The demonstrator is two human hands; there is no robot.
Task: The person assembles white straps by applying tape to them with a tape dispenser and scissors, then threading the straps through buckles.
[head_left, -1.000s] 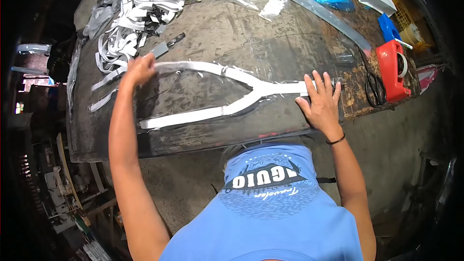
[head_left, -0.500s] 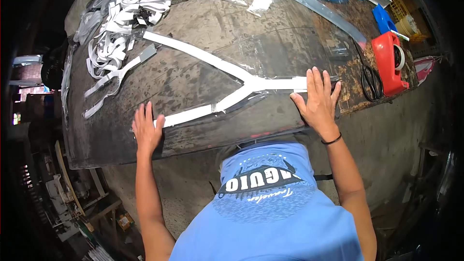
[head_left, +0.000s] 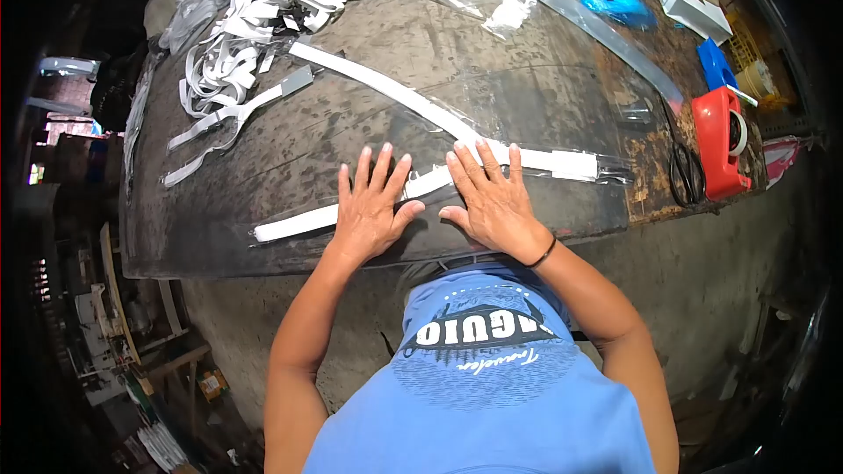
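Observation:
A white Y-shaped strap [head_left: 378,82] in clear plastic lies flat on the dark worktable [head_left: 527,79]. My left hand [head_left: 371,208] rests palm down with its fingers spread, over the strap's lower left arm. Beside it, my right hand [head_left: 492,197] lies palm down and spread, its fingertips on the strap near the fork. The strap's stem [head_left: 575,165] sticks out to the right of my right hand, and its lower end [head_left: 294,225] shows left of my left hand. Neither hand grips anything.
A heap of white straps [head_left: 224,66] lies at the upper left, with a smaller strap [head_left: 233,112] in front. At the right are black scissors [head_left: 686,173], a red tape dispenser [head_left: 718,145] and a white box [head_left: 692,4]. Plastic film [head_left: 606,31] lies at the back.
My left hand has moved right and my right hand has moved left, so both now lie near the strap's middle. The view has shifted slightly.

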